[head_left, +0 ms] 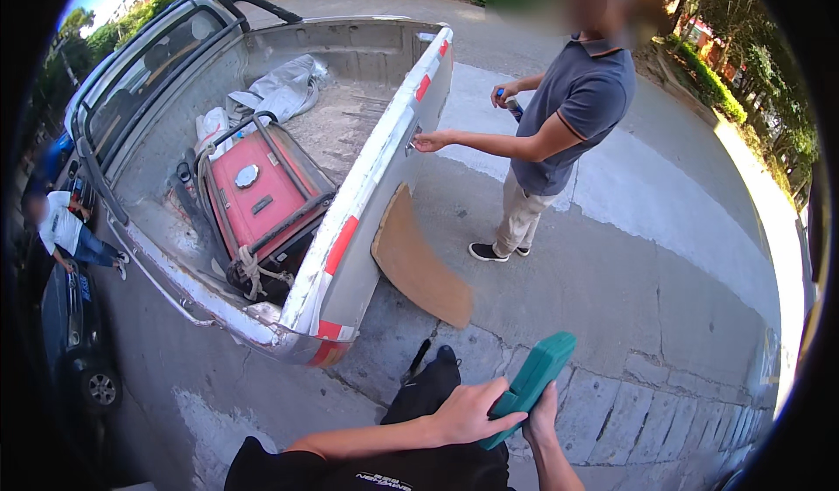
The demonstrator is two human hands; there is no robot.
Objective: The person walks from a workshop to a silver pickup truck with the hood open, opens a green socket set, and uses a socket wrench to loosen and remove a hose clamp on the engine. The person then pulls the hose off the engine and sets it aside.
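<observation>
A long teal-green case, hard-looking and tilted, is held in front of my body. My left hand grips its near left part, with thumb and fingers closed on it. From the right side, my right hand is wrapped round its edge, its fingers partly hidden behind it. Whether the case is latched I cannot make out. Ahead, the raised tailgate of a pickup truck stands beyond my hands, touching neither. A curved brown board leans against the tailgate's outer side.
A co-worker stands at the tailgate, one hand on its handle, the other holding a small bottle. In the truck bed lie a red machine in a black frame and grey sheeting. Another person is by a dark car at left.
</observation>
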